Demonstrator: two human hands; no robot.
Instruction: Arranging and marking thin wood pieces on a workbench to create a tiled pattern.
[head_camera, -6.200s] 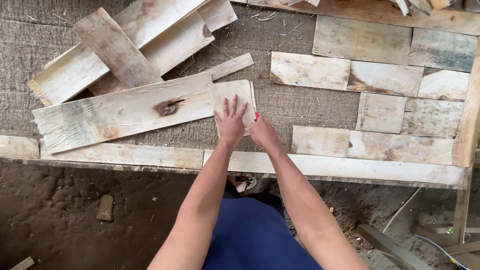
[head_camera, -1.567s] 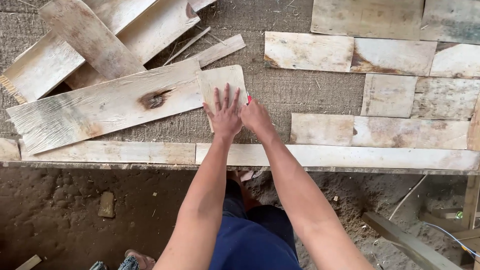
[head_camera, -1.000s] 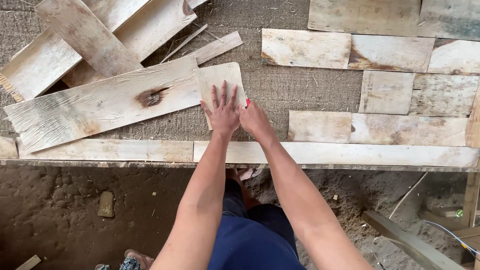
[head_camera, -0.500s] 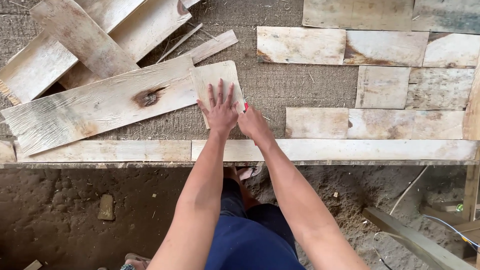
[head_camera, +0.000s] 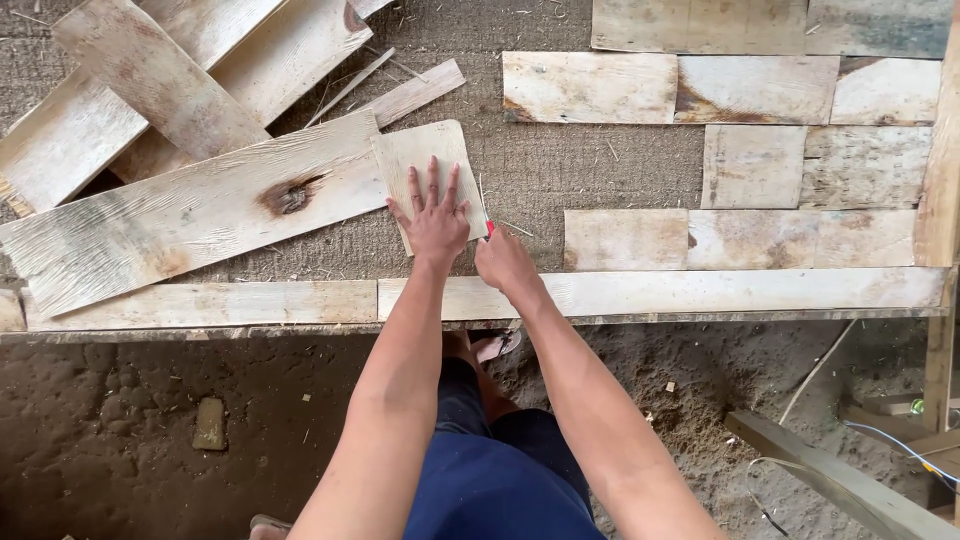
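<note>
A small pale wooden piece (head_camera: 425, 160) with rounded corners lies on the woven grey work surface (head_camera: 545, 180). My left hand (head_camera: 432, 213) presses flat on it, fingers spread. My right hand (head_camera: 503, 260) is closed around a thin tool with a red end (head_camera: 488, 228), held against the right edge of the piece. A long plank with a dark knot (head_camera: 190, 215) lies just left of the piece, touching it.
Several loose planks (head_camera: 150, 80) are heaped at the upper left. Flat wooden tiles (head_camera: 760, 160) lie in rows at the right. A long board (head_camera: 640, 293) runs along the front edge. Bare earth, a small block (head_camera: 209, 423) and cables (head_camera: 890, 435) lie below.
My left hand has stayed flat on the small piece. My right hand has slid down along its right edge toward me. The view has shifted slightly.
</note>
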